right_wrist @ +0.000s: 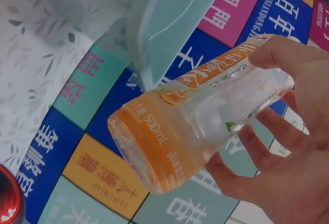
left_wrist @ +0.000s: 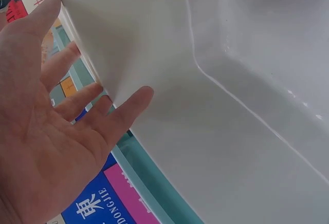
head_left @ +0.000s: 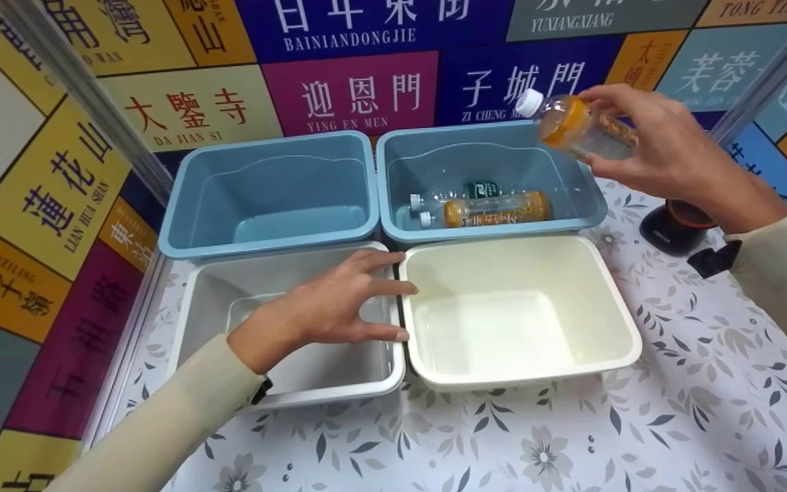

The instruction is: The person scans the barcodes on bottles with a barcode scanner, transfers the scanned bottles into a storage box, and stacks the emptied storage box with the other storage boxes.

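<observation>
My right hand [head_left: 673, 143] grips a clear plastic bottle [head_left: 564, 126] with an orange label and white cap, tilted above the right blue bin [head_left: 448, 154]. In the right wrist view, the thumb and fingers wrap the bottle [right_wrist: 200, 111], its base toward the camera. Inside that bin lie an orange-labelled bottle [head_left: 499, 210] and, behind it, a clear bottle with a green label [head_left: 482, 189]. My left hand [head_left: 335, 297] spreads its fingers over the adjoining rims of the grey bin [head_left: 359, 393] and the cream bin [head_left: 530, 266]. The left wrist view shows the left palm [left_wrist: 61, 136] beside a pale bin wall.
A second blue bin [head_left: 284, 171] stands at the back left. To the right of the bins sits a dark round cup [head_left: 670, 229] on the floral tablecloth [head_left: 475, 437]. Panels with printed signs [head_left: 359, 92] rise behind and at both sides.
</observation>
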`<state>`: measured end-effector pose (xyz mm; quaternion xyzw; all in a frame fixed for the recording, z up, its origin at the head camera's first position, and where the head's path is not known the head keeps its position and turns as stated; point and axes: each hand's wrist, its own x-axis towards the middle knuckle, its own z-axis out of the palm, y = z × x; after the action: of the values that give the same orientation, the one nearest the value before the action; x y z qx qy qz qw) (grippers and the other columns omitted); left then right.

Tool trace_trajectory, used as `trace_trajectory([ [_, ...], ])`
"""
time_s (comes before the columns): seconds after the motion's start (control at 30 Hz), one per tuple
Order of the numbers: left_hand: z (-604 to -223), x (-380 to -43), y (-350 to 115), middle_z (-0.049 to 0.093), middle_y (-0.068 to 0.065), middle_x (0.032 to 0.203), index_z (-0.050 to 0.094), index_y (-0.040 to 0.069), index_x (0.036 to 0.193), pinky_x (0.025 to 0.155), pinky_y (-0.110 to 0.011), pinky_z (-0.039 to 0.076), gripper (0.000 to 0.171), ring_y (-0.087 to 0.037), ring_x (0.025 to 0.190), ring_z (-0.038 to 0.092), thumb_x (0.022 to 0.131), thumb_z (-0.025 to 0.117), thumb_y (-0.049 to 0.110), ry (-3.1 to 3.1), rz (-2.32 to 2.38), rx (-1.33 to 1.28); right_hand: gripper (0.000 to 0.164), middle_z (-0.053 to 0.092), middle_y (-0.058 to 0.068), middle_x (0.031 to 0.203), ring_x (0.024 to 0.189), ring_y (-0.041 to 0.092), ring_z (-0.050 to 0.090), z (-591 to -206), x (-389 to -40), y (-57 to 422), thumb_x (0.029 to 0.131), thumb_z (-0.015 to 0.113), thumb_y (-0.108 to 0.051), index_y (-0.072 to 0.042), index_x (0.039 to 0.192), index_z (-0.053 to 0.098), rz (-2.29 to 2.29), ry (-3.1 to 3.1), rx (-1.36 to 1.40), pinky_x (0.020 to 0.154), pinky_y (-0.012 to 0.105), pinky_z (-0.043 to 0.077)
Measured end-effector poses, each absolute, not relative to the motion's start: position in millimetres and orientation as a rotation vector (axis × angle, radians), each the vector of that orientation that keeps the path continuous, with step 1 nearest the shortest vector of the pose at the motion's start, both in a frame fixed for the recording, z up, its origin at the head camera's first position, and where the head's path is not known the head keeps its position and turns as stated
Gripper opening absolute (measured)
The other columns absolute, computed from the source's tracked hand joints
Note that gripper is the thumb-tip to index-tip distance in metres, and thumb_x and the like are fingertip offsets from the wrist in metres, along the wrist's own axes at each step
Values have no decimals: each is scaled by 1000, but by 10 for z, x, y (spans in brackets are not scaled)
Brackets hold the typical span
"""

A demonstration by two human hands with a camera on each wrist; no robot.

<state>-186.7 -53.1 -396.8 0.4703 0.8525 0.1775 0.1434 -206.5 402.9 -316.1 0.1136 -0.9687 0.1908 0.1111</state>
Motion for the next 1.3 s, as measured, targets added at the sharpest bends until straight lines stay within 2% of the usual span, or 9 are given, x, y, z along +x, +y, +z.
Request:
trace_trajectory([
  [0.23,-3971,-1866,-543,39,-13,175,65,27,152,129,-58,37,68,-35,165,30,94,79,60,2458,520,1349,81,53,23,158,141,51,46,-3146,-2207,3781,97,78,-15,-26,168,40,496,-2935,398,114,78,42],
  [0.5,-3985,-1860,-523,38,-12,176,65,28,152,128,-57,39,69,-34,165,30,93,79,62,2458,503,1342,80,57,19,157,140,47,47,-3164,-2340,3602,98,78,-17,-29,167,41,420,-2983,473,110,78,45],
  [0.83,-3981,-1865,-527,37,-11,176,65,29,152,128,-57,39,69,-33,165,29,93,79,62,2451,499,1330,81,50,21,163,149,51,41,-3218,-2468,3497,98,78,-18,-33,167,40,406,-3052,509,112,81,41],
  [1.17,-3994,-1888,-551,38,-10,175,65,29,152,130,-55,37,70,-32,165,30,92,79,63,2462,519,1336,82,46,23,167,151,53,38,-3205,-2614,3409,97,78,-15,-30,168,41,395,-3103,543,116,80,38],
  [1.3,-3992,-1895,-553,38,-9,176,65,30,152,129,-56,38,70,-33,165,29,92,79,64,2466,515,1315,82,46,23,166,148,52,42,-3208,-2672,3362,97,79,-15,-30,168,41,363,-3106,579,115,79,40],
])
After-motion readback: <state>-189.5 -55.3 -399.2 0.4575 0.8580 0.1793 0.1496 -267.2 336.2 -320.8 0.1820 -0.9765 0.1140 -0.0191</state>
